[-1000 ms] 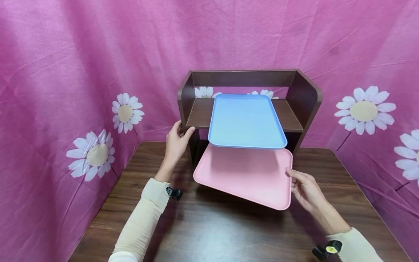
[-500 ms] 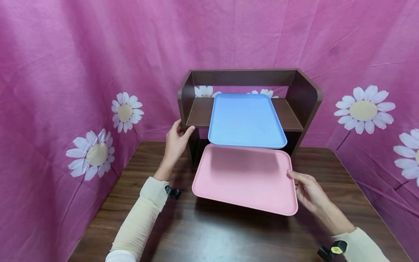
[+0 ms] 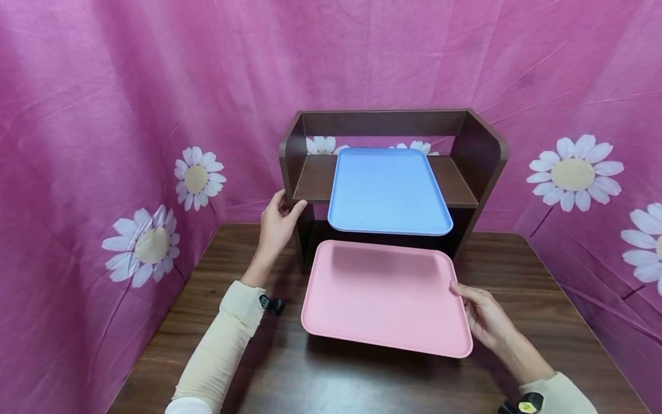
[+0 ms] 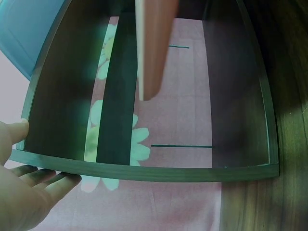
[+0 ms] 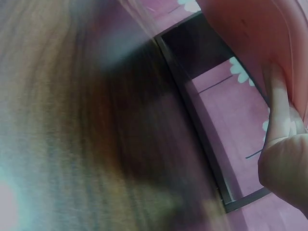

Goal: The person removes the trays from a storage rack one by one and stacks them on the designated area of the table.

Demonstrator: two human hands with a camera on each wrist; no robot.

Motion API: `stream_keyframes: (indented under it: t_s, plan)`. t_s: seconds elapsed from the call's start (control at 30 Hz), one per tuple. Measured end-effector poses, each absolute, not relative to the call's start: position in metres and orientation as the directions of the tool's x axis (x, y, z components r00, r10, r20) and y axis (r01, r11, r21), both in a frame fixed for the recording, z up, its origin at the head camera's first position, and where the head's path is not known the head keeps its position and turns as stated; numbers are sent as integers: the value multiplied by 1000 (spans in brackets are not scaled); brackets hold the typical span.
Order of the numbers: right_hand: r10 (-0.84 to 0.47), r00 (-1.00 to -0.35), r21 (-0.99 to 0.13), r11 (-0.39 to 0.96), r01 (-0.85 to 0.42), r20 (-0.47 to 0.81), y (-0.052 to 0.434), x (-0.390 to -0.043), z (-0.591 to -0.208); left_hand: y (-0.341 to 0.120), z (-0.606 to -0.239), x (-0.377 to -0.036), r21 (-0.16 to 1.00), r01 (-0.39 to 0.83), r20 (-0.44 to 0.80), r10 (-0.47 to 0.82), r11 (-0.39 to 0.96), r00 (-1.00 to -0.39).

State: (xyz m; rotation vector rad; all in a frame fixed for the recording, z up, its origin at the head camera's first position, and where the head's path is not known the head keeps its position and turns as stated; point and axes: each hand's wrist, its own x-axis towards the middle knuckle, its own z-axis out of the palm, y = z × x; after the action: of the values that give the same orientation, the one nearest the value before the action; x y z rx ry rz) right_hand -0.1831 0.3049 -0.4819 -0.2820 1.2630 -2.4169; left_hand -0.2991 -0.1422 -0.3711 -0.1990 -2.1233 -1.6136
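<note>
A pink tray (image 3: 385, 299) hangs in the air in front of a dark brown desktop shelf (image 3: 488, 155), tilted a little down at its right front corner. My right hand (image 3: 488, 316) grips its right rim, thumb on top and fingers under it; the right wrist view shows those fingers against the underside. My left hand (image 3: 276, 224) holds the shelf's left side panel, thumb at the front edge and fingers along the outer face. On the upper board lies a blue tray (image 3: 390, 192), its front end jutting past the board.
The shelf stands at the back of a wood-grain table (image 3: 341, 379). Its lower compartment (image 4: 178, 96) shows in the left wrist view with an open back. A pink curtain (image 3: 383, 57) with daisies surrounds the table.
My right hand has drawn the pink tray toward me, out from beneath the blue tray's front end. The left hand, shelf and blue tray stay in place.
</note>
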Motion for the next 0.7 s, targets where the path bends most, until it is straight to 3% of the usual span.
stream_keyframes:
  t_s: [0.7]
  plan:
    - [-421, -902, -871, -402, 283, -98, 297, -173, -518, -142, -371, -298, 875, 376, 435, -154, 304, -887]
